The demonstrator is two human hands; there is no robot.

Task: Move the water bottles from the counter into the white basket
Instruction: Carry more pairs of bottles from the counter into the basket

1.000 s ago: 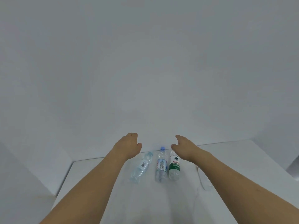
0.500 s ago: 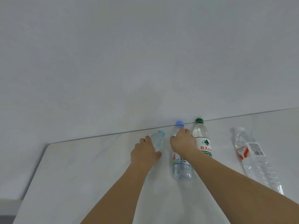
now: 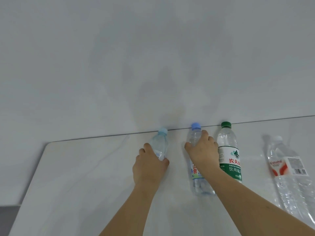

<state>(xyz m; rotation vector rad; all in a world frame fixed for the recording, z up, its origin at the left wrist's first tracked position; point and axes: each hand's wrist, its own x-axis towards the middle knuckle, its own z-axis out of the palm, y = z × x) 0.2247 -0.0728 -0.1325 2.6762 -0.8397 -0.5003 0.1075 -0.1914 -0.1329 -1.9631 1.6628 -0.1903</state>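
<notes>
Already your left hand [image 3: 150,165] had its fingers and thumb curled round the small pale-blue-capped bottle [image 3: 160,143], which lay near the back edge of the white desk [image 3: 76,176] with its cap toward the wall [image 3: 153,57]. Your right hand [image 3: 202,150] gripped the blue-capped bottle [image 3: 196,183] around its upper body, fingers wrapped over the clear plastic just below the neck. Just beside that hand, on its right, stood the green-capped bottle [image 3: 229,150] with a green and white label, close against the blue-capped one. Well apart to the right lay the white-capped bottle [image 3: 281,160] with a red and white label, flat on the desk, its base running toward the frame's lower right corner. All four bottles sat along the back of the desk near the wall. You had no white basket in view.
</notes>
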